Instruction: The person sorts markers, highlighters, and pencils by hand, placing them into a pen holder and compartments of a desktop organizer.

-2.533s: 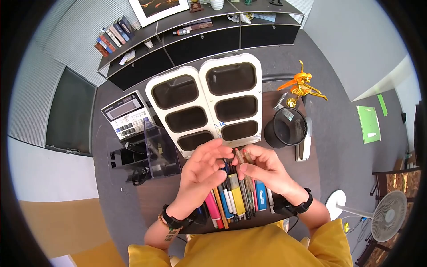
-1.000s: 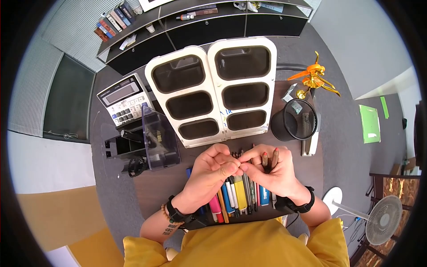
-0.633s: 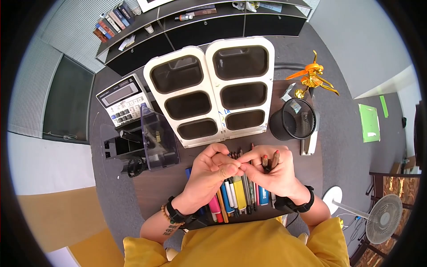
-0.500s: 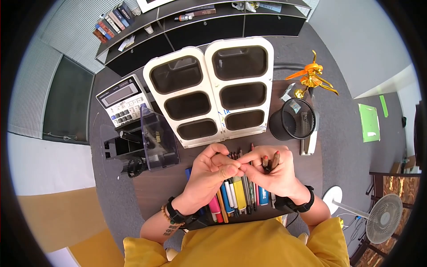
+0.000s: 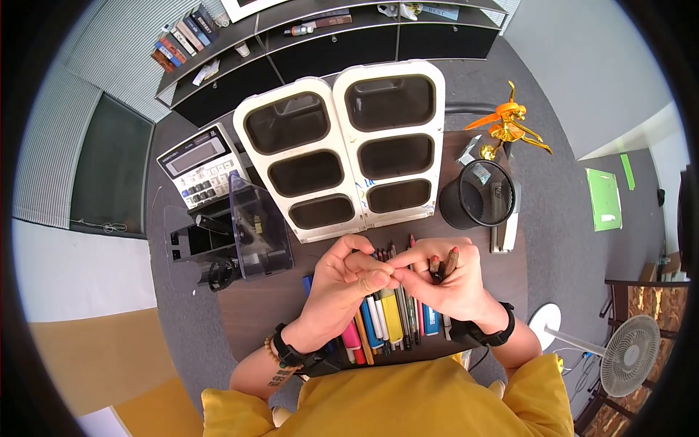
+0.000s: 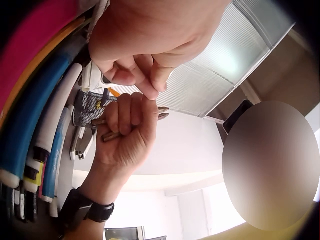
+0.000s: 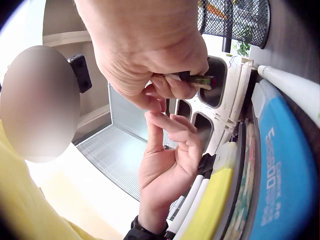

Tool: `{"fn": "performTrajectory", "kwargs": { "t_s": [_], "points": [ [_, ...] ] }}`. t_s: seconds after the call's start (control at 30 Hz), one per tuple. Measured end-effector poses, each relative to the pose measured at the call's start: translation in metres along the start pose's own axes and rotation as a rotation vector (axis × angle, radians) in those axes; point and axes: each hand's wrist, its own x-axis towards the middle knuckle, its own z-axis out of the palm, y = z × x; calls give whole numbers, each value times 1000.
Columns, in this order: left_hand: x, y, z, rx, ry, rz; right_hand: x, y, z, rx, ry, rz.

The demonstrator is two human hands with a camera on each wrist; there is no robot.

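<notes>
My left hand [image 5: 348, 280] and right hand [image 5: 445, 284] meet fingertip to fingertip above a row of pens. The left thumb and forefinger are pinched together right at the right fingertips, with nothing visible between them. Two brown pencils [image 5: 451, 261] with red ends stick out from between the curled fingers of the right hand; the left wrist view shows their other ends [image 6: 111, 136] too. Beneath lie a yellow highlighter [image 5: 392, 315], a pink marker [image 5: 352, 335], a blue lettered item [image 7: 280, 175] and several pens and pencils, partly hidden by the hands.
A white organizer [image 5: 351, 156] with dark compartments stands ahead. Right of it are a black mesh pen cup [image 5: 455, 200], a golden dancer figurine [image 5: 507, 131] and a stapler [image 5: 504, 237]. Leftward are a calculator [image 5: 207, 167] and a translucent box [image 5: 258, 233].
The left hand has gone from spread fingers to a pinch against the right fingertips. The pencils shifted from the right thumb and forefinger into its curled fingers. Lately both hands stay nearly still.
</notes>
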Motion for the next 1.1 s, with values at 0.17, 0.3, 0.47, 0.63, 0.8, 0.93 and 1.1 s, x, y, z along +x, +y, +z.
{"fn": "performTrajectory", "kwargs": {
  "t_s": [0.17, 0.3, 0.47, 0.63, 0.8, 0.93, 1.1],
  "points": [
    [0, 0, 1, 11, 3, 9, 0, -1, -1, -15, -7, 1],
    [0, 2, 4, 28, 16, 9, 0, -1, -2, -12, -13, -9],
    [-1, 4, 7, 89, 37, 15, 1, -1, -4, -15, -23, -25],
    [-2, 9, 14, 240, 75, 39, 3, -5, -6, -48, -30, -23],
    [-2, 7, 14, 327, 81, 87, 4, -6, -7, -151, -20, -95],
    [-2, 8, 15, 415, 86, 130, 5, -6, -6, -216, -17, -151],
    [0, 11, 17, 415, 88, 98, 3, 3, -6, -194, 49, -170]
  ]
}}
